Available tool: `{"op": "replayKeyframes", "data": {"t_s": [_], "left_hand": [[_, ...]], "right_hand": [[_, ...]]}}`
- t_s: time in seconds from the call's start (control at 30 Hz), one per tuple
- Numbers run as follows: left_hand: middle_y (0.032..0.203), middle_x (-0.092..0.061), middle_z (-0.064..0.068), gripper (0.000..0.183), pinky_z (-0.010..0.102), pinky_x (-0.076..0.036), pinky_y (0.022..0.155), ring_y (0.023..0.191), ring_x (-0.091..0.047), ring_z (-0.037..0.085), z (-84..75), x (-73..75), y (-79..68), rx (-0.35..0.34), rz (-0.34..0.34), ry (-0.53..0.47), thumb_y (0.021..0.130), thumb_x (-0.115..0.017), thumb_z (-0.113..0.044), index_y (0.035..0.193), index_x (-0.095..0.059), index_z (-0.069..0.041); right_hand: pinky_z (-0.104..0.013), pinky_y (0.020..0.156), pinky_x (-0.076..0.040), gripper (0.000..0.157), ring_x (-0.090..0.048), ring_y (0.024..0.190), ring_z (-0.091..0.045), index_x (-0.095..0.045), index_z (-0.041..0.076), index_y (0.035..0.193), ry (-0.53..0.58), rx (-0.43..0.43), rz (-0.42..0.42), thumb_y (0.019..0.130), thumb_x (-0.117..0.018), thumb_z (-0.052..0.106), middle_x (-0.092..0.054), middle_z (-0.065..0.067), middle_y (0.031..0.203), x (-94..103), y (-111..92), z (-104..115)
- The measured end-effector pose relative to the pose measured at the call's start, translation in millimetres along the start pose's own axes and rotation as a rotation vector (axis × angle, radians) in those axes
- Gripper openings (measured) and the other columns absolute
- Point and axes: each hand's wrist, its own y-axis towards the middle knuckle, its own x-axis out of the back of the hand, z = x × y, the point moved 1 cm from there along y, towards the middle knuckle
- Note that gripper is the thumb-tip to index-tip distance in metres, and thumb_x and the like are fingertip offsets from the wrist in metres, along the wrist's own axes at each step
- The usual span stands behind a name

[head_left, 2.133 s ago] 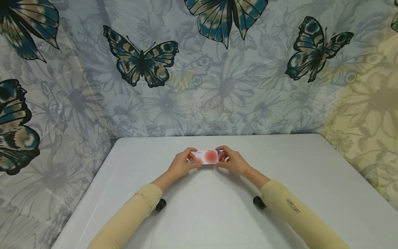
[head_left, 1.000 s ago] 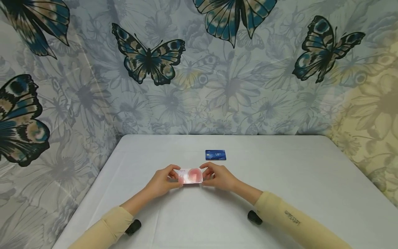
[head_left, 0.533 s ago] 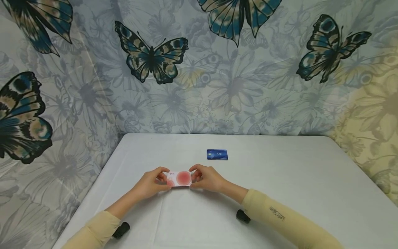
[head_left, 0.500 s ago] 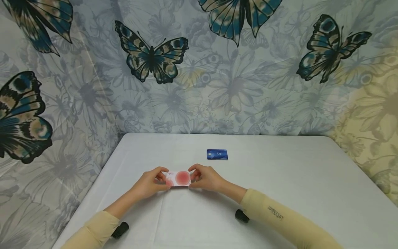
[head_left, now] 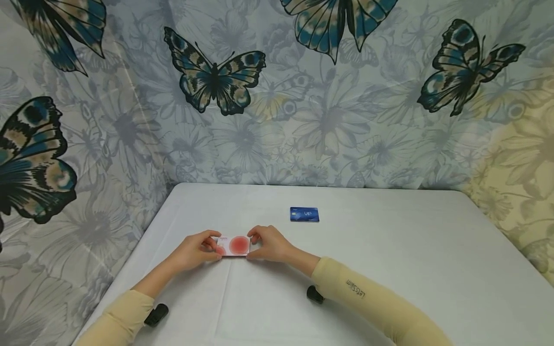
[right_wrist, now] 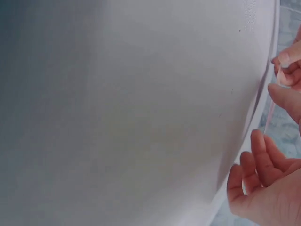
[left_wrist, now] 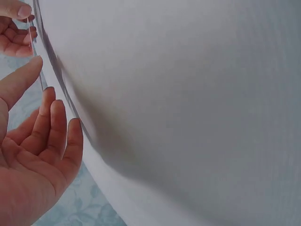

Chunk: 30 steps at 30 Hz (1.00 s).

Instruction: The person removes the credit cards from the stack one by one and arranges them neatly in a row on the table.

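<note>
A small white card with coral-pink circles (head_left: 239, 245) is stretched between both hands, low over the white table. My left hand (head_left: 193, 251) pinches its left end between thumb and fingers, and my right hand (head_left: 272, 245) pinches the right end. Whether the card touches the table cannot be told. Farther back and to the right lies a blue card marked VIP (head_left: 305, 214), apart from both hands. In the left wrist view the left hand's fingers (left_wrist: 58, 122) are bent, with the card visible only as a thin edge. The right wrist view likewise shows the right hand (right_wrist: 270, 174) at that thin edge.
The white-covered table (head_left: 389, 250) has rounded far corners. Behind it and at the left hangs a floral cloth (head_left: 311, 125) with butterfly prints. A dark device sits at the left wrist (head_left: 156, 315), another at the right wrist (head_left: 315, 294).
Both hands have carried the pink-and-white card left and nearer from over the blue card, then farther left. The blue card, mostly hidden at first, now shows fully. The head view has shifted slightly.
</note>
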Motion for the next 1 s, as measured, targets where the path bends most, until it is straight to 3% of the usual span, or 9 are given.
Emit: {"op": "replayKeyframes", "data": {"t_s": [0.23,0.47,1.0], "left_hand": [[0.09,-0.061,0.001,0.053,0.028,-0.048,0.074,0.086,-0.057,0.019,9.3,11.0,-1.9,0.001,0.019,0.017,0.081,-0.079,-0.013,0.125,-0.056,0.005],[0.088,-0.06,0.002,0.052,0.025,-0.045,0.068,0.08,-0.053,0.017,17.4,16.4,-2.0,0.011,0.033,0.021,0.08,-0.08,-0.012,0.123,-0.057,0.006],[0.088,-0.055,0.005,0.052,0.023,-0.041,0.063,0.075,-0.048,0.016,27.6,15.6,-0.7,0.054,0.039,-0.053,0.079,-0.08,-0.01,0.122,-0.057,0.008]], "right_hand": [[-0.031,0.08,-0.04,0.048,-0.049,0.089,-0.014,-0.065,0.011,0.112,-0.109,-0.077,-0.002,0.074,-0.085,0.029,-0.063,0.005,0.091,-11.5,13,10],[-0.036,0.08,-0.04,0.045,-0.047,0.087,-0.013,-0.066,0.013,0.107,-0.186,-0.099,-0.016,0.073,-0.085,0.035,-0.058,0.008,0.085,-21.4,19,19],[-0.034,0.075,-0.036,0.043,-0.044,0.087,-0.012,-0.067,0.015,0.106,-0.245,-0.133,-0.019,0.074,-0.084,0.037,-0.055,0.007,0.084,-27.0,21,25]]}}
